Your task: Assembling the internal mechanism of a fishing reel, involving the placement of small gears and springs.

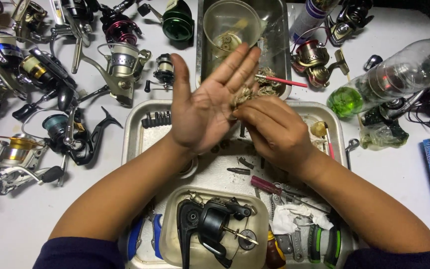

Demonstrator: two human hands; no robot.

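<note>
Near, a black fishing reel (pixel 210 224) lies in a tub. Above the metal tray (pixel 135 129), the right hand (pixel 274 132) pinches a dirty rag (pixel 242 95) against the flat, open left hand (pixel 207 107). Reels (pixel 120 65) crowd the table's (pixel 399 169) far left.

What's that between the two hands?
In the head view, a crumpled, dirty rag sits between the open left hand and the right hand, which pinches it.

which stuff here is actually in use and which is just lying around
In use:
left hand, palm open
right hand, fingers on a grimy wad
metal tray beneath

Lying about:
reels at left
plastic bottle
black reel body in tub
red screwdriver
</note>
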